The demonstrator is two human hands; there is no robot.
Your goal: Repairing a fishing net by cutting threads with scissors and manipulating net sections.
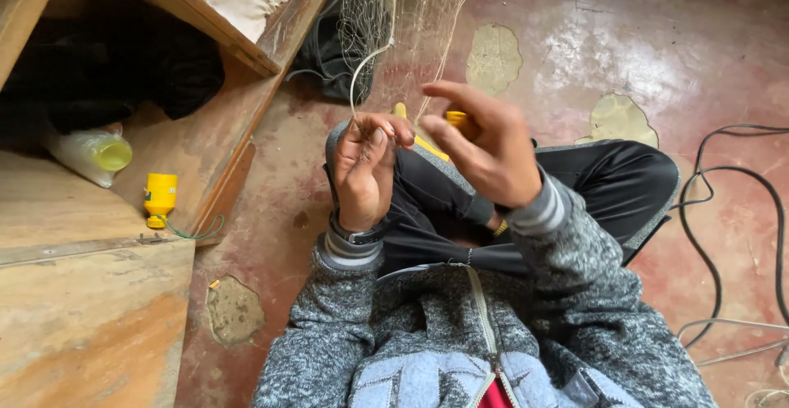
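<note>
Your left hand (363,165) is closed, pinching the white cord (362,67) of the fishing net (394,5) hanging just above it. Your right hand (485,149), fingers loosely curled, holds the yellow netting needle (454,117). Slack here could let the mesh tangle

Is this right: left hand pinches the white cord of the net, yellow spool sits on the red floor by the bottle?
Not quite. In the head view the yellow spool sits on the wooden step, not the red floor. The rest holds: the left hand pinches the white cord of the net, and the bottle lies nearby.
</note>
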